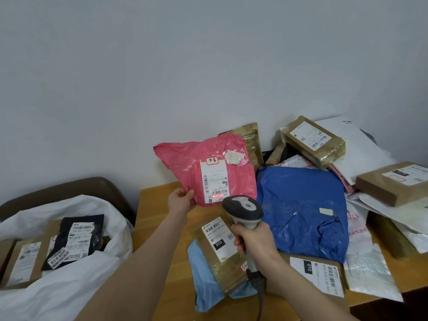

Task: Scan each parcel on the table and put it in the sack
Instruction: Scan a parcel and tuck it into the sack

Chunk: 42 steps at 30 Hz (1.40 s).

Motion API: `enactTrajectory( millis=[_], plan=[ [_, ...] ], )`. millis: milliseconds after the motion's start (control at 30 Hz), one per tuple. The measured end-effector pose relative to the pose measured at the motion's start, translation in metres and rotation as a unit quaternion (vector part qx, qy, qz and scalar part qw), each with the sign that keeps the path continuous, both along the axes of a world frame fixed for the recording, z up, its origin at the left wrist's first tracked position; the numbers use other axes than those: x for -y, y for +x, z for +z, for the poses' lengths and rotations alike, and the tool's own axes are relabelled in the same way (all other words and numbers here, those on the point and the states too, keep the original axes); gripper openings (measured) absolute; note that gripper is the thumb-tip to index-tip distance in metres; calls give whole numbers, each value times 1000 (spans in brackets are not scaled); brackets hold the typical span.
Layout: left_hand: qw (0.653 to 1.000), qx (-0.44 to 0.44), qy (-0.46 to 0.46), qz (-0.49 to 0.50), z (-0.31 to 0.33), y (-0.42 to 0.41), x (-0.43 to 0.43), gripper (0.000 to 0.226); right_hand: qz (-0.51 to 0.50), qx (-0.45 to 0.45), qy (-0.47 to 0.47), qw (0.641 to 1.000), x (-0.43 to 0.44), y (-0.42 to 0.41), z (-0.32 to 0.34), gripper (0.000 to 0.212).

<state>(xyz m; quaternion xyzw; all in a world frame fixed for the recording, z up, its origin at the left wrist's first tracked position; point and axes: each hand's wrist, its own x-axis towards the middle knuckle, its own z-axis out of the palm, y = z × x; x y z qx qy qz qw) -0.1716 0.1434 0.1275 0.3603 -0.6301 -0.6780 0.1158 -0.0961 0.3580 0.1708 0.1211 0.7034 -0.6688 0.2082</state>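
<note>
My left hand (181, 201) grips the lower left corner of a pink plastic parcel (185, 163) and holds it upright above the wooden table (159, 205). Its white label faces me, and a red scan line lies across the barcode at the label's bottom. My right hand (253, 239) grips the handle of a grey barcode scanner (243, 208), whose head points at that label from just below. At the left, a white sack (64, 286) stands open and holds a black parcel (81, 239) and brown boxes.
Under the scanner lies a taped brown box (217, 258) on a light blue bag (203, 288). A large blue bag (303, 209) lies to the right. Several brown boxes and white mailers are piled at the back right. A brown chair back (69, 188) stands behind the sack.
</note>
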Motion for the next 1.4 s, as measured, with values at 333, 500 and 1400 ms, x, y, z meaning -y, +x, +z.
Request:
enactTrajectory(
  millis=[333,500,1400],
  plan=[
    [1000,13,-13,20,-1,9,3,15,11,4,8,1000,2,5,6,14],
    [1000,9,-11,23,0,12,3,17,15,10,9,1000,3,6,8,12],
    [997,15,-33,68,4,48,44,11,91,-49,-7,995,42,11,9,17]
  ],
)
